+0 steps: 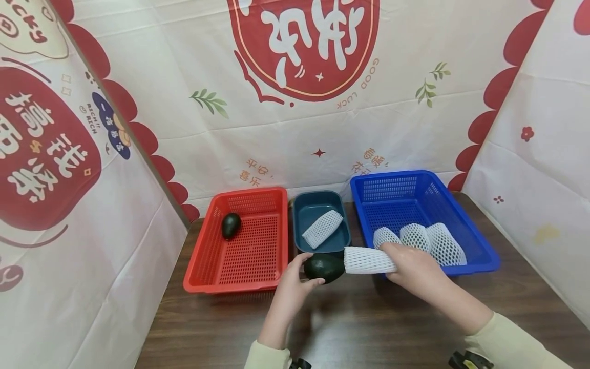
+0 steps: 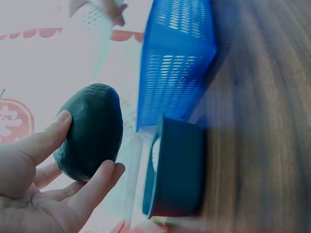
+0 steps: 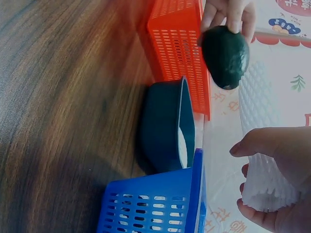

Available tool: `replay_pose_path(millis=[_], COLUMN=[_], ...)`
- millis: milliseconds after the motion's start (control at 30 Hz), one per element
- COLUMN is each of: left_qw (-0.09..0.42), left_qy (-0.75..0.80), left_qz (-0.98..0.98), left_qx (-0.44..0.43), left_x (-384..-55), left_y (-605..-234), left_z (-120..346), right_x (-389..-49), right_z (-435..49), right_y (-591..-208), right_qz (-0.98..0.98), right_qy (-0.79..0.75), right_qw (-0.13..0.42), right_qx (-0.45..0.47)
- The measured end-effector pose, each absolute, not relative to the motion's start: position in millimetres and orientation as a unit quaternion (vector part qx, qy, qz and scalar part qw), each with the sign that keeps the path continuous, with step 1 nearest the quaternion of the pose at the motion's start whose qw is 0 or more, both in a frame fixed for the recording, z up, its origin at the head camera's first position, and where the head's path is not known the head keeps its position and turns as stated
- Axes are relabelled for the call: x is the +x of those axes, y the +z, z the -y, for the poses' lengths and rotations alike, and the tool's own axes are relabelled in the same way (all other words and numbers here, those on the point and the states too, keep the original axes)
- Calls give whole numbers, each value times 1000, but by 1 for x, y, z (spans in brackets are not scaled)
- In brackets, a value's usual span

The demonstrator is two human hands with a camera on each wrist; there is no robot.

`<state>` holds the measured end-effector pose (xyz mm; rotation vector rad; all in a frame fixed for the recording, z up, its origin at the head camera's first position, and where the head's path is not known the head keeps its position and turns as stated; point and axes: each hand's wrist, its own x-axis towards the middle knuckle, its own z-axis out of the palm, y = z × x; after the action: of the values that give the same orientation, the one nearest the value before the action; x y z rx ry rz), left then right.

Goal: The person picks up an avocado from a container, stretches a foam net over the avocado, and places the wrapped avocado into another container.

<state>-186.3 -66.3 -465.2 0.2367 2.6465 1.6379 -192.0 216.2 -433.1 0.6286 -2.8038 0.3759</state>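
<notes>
Between its thumb and fingers my left hand (image 1: 291, 282) holds a dark green avocado (image 1: 324, 268), over the table in front of the small teal bin. My right hand (image 1: 415, 267) grips a white foam net sleeve (image 1: 369, 260) by its right end. In the head view the sleeve's other end meets the tip of the avocado. The left wrist view shows the avocado (image 2: 91, 133) pinched by the fingertips, most of its skin bare. Seen from the right wrist, fingers curl round the lower part of the sleeve (image 3: 267, 179).
A red basket (image 1: 197, 271) on the left contains one bare avocado (image 1: 231, 225). In the middle, the teal bin (image 1: 297, 210) has another foam sleeve (image 1: 322, 229) inside. The blue basket (image 1: 461, 210) on the right carries three sleeved fruits (image 1: 446, 245). A printed cloth (image 1: 286, 148) hangs behind.
</notes>
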Motion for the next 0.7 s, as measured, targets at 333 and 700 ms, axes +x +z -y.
replay_pose_path(millis=[333, 700], left_qw=[6, 22], left_qy=[565, 590], left_qz=[-819, -797], left_qx=[100, 130], left_x=[-182, -178], left_y=[-452, -451], left_z=[84, 77], right_x=[-194, -193], right_z=[-217, -201], right_y=[-439, -441], right_qz=[953, 951], right_qy=[120, 135], right_qw=[141, 126], right_qx=[240, 246])
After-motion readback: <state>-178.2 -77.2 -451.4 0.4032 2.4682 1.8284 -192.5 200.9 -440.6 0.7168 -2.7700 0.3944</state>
